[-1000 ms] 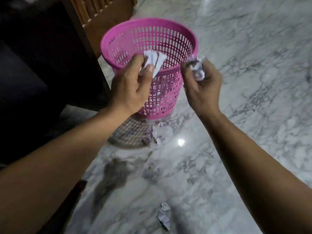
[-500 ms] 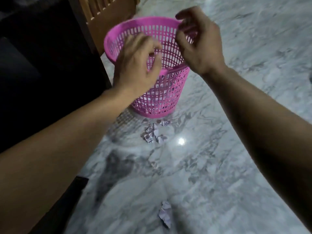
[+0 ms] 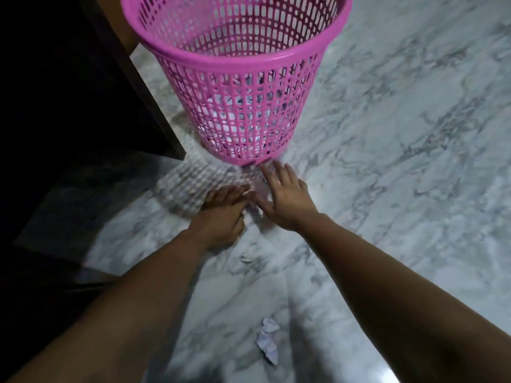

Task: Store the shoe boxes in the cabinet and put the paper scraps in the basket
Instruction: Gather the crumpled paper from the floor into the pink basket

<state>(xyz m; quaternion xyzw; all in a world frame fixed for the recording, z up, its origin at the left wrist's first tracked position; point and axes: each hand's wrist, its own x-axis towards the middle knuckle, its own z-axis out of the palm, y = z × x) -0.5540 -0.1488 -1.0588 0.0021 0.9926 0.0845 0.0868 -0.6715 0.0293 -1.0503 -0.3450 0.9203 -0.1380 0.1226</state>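
Your two bare forearms reach forward and down, converging. Your left hand lies palm-down, fingers extended though blurred. Your right hand spreads straight fingers, its thumb beside the left fingertips.

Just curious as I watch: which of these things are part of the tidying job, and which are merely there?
Part of the job:
pink basket
paper already in the basket
crumpled scrap on the floor
left hand
right hand

Merely there:
marble floor
dark furniture
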